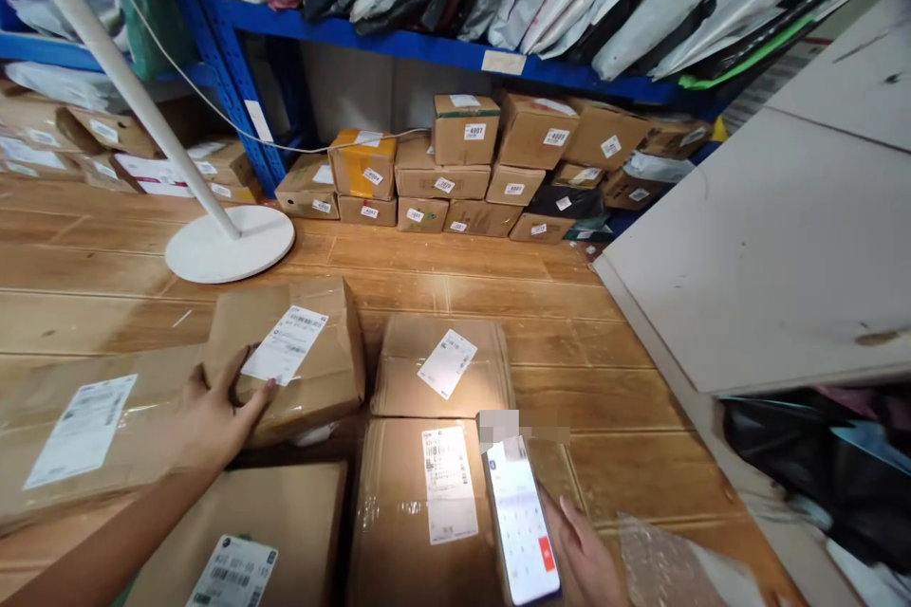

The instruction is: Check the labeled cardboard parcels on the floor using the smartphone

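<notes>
My left hand [222, 408] lies on the near left part of a taped cardboard box [331, 356], fingers spread beside its white shipping label [290, 341]. My right hand [580, 545] holds a smartphone [523, 522], its lit screen showing a keypad and a red button. Left of the phone is a cardboard box [391, 503] with a long label [451, 484]. Behind it sits another box [399, 360], its label brightly lit. Two more labelled cartons are close to my left arm: a long box [157, 379] and a near box [306, 512].
A white round stand base [232, 247] with a slanting pole stands on the wooden floor [569, 303]. Blue shelving [427, 43] at the back holds bagged parcels above several numbered boxes [466, 137]. A white panel [783, 209] borders the right, near clear plastic wrap [676, 560].
</notes>
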Demonstrator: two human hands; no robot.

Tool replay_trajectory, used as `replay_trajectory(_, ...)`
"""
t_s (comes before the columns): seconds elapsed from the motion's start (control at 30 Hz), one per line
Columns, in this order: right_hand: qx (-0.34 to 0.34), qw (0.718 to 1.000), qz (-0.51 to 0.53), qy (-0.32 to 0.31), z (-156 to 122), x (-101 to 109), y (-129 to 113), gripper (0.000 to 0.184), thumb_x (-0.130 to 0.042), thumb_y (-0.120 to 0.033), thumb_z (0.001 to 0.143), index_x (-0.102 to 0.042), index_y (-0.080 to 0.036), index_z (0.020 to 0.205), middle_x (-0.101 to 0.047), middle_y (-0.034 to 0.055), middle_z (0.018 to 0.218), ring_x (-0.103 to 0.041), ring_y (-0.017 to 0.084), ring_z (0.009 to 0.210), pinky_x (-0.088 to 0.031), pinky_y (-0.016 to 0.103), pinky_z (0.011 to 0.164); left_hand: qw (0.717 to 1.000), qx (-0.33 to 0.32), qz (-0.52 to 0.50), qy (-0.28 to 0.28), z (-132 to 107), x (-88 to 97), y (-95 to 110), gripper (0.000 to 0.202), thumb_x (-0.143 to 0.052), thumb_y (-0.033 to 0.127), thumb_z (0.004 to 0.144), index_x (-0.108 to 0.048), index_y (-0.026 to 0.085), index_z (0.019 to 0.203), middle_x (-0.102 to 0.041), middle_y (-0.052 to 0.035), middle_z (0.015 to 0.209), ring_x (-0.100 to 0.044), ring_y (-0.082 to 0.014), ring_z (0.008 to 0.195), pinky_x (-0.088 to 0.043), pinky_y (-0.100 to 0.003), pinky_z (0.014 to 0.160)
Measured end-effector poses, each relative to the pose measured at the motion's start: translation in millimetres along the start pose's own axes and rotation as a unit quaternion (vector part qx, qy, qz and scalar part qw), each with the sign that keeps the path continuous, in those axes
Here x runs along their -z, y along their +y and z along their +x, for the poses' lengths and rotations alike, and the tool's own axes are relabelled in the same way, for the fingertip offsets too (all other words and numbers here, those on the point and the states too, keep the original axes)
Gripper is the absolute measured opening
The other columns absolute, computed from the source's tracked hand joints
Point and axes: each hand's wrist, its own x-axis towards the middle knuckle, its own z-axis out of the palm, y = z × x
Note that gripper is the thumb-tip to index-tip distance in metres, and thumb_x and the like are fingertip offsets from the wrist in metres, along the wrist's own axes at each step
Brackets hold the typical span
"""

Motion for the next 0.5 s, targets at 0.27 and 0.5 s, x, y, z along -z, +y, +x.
replay_trajectory(0.27,0.017,0.999,-0.024,0.029,17.3,-23.3,-14.0,0.033,-0.078,-0.048,0.063,-0.076,-0.027,0.089,-0.078,0.0032,0.088,-0.068,0.031,0.097,-0.042,0.047,0.100,0.981,-0.176,0.040,0.070,15.8,1.6,0.4,0.074,-0.025,0.053,0.089,-0.027,0.001,0.142,-0.037,-0.0328,0.138,-0.032,-0.0509,0.131,-0.026,-0.067,0.102)
replay_trajectory(0.5,0.046,0.992,-0.009,0.116,-20.2,9.3,17.8,0.026,-0.082,-0.048,0.061,-0.077,-0.033,0.081,-0.079,0.0000,0.089,-0.070,0.027,0.095,-0.048,0.038,0.096,0.773,-0.566,0.003,-0.287,-132.8,-59.9,54.8,0.089,-0.075,0.038,0.066,-0.028,0.048,0.140,-0.022,-0.0076,0.157,-0.020,-0.0451,0.139,-0.023,-0.075,0.102)
